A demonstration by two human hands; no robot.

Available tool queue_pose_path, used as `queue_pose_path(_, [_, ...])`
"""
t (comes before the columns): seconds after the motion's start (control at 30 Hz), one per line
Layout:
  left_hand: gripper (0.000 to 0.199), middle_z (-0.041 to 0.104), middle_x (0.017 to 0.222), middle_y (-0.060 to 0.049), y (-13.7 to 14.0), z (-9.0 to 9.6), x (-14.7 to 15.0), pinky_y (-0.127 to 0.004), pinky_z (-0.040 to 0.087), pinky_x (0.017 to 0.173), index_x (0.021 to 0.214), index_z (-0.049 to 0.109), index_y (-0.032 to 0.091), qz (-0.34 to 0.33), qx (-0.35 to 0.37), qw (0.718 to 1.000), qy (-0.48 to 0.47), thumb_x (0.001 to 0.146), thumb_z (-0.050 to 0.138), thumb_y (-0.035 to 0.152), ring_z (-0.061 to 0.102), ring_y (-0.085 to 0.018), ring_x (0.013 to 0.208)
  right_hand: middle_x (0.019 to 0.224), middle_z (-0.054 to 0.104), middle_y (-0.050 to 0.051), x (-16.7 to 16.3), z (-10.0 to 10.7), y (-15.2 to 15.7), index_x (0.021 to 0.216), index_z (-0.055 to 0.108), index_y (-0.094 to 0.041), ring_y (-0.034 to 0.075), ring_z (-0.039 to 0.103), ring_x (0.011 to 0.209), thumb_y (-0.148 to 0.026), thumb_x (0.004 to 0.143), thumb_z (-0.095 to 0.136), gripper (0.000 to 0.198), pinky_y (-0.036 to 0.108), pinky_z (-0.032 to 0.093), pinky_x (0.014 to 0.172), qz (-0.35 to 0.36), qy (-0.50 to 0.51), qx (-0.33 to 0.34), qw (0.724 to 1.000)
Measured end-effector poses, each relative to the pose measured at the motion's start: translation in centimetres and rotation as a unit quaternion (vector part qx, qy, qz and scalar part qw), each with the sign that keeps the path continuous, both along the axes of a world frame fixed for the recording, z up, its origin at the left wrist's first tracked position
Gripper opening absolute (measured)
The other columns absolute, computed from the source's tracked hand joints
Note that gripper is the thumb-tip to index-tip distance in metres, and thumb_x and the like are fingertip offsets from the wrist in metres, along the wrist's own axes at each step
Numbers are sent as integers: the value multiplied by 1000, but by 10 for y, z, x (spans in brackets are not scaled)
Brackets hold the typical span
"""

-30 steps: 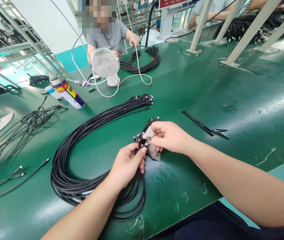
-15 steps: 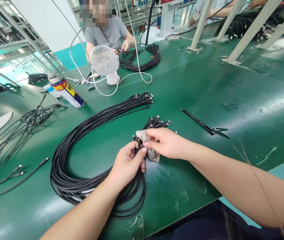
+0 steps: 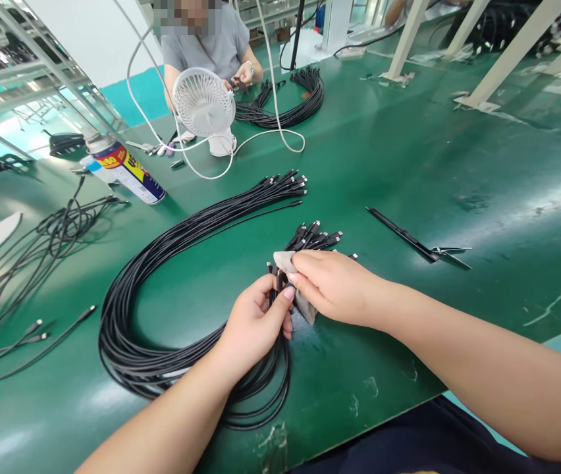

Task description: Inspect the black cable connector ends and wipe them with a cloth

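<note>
My left hand (image 3: pixel 259 322) is closed round a few black cables near their plug ends, with the thumb pressed on top. Pinched in my right hand (image 3: pixel 332 284) is a grey cloth (image 3: pixel 305 307), which touches the cables beside my left thumb. Part of the cloth hangs down below the right fingers. A large bundle of black cables (image 3: pixel 135 283) curves round in a U on the table. One set of its plugs (image 3: pixel 314 236) fans out just behind my right hand; the other set (image 3: pixel 288 184) lies farther back. The exact contact between cloth and plugs is hidden by my fingers.
On the green table (image 3: pixel 399 158) stand a small white fan (image 3: pixel 204 102) and a spray can (image 3: pixel 130 172). Loose cables (image 3: pixel 58 230) sprawl at left. A black pen-like tool (image 3: pixel 401 234) lies at right. Across the table a person (image 3: pixel 206 49) handles another cable bundle (image 3: pixel 305 105).
My right hand has closed further over the cloth and turned, covering more of it. My left hand keeps its hold on the cables. The whole view has shifted slightly.
</note>
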State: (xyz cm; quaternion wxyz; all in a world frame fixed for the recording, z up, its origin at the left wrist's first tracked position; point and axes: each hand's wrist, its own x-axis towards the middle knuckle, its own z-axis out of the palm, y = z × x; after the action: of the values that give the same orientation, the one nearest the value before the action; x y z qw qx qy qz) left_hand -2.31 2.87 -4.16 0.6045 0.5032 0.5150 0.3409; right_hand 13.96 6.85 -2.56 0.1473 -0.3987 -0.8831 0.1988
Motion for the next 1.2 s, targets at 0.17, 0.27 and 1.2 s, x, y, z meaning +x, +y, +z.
queue_pose_path(0.17, [32, 51, 54, 6, 0, -1, 1, -22, 44, 43, 77, 50, 18, 2, -3, 1000, 3, 82, 60, 48, 50, -9, 40, 77, 56, 7, 2, -4, 2, 82, 47, -19, 18, 49, 69, -24, 95, 32, 21, 32, 39, 65, -1, 6, 4, 1000])
queue_pose_path(0.27, [31, 52, 53, 6, 1, -3, 0, -23, 44, 43, 79, 51, 18, -4, -2, 1000, 7, 83, 60, 48, 50, -10, 40, 78, 57, 7, 2, -6, 2, 82, 47, -19, 18, 49, 70, -24, 95, 32, 20, 32, 39, 65, -6, 8, -7, 1000])
queue_pose_path(1.2, [31, 59, 61, 2, 0, 2, -2, -24, 49, 48, 83, 58, 16, -49, -6, 997, -66, 78, 69, 44, 55, -10, 45, 72, 62, 1, 17, -5, 28, 84, 58, -16, 13, 56, 60, -35, 89, 50, 22, 26, 43, 55, -57, 244, -310, 917])
